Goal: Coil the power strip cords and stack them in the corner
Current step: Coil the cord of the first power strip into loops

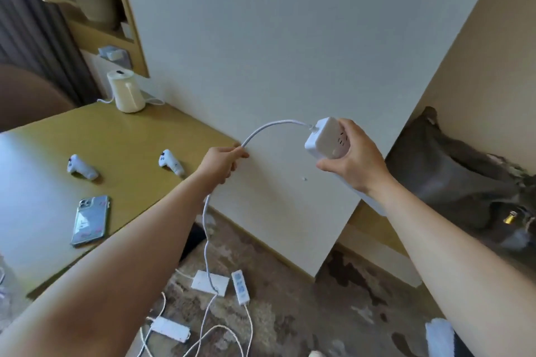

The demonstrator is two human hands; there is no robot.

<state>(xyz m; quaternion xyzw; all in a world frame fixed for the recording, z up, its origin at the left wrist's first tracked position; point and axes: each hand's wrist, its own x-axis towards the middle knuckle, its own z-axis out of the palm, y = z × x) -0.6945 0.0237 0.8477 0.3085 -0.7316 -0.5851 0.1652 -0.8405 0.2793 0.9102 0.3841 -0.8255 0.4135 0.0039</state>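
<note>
My right hand [352, 158] grips a white power strip [326, 138] held up in front of the white wall panel. Its white cord [269, 127] arches left from the strip's top end into my left hand [222, 162], which pinches it. Below that hand the cord hangs down to the floor. On the patterned carpet lie three more white power strips: a square flat one [207, 281], a narrow one [240, 287] beside it, and another [169, 329] nearer me, with loose cords [220, 330] trailing between them.
A wooden desk [121, 139] at left carries two white controllers [82, 168] [171, 164], a phone [91, 220] and a cream kettle [124, 91]. A dark bag [461, 177] sits in the recess at right. A white wall panel [290, 38] stands straight ahead.
</note>
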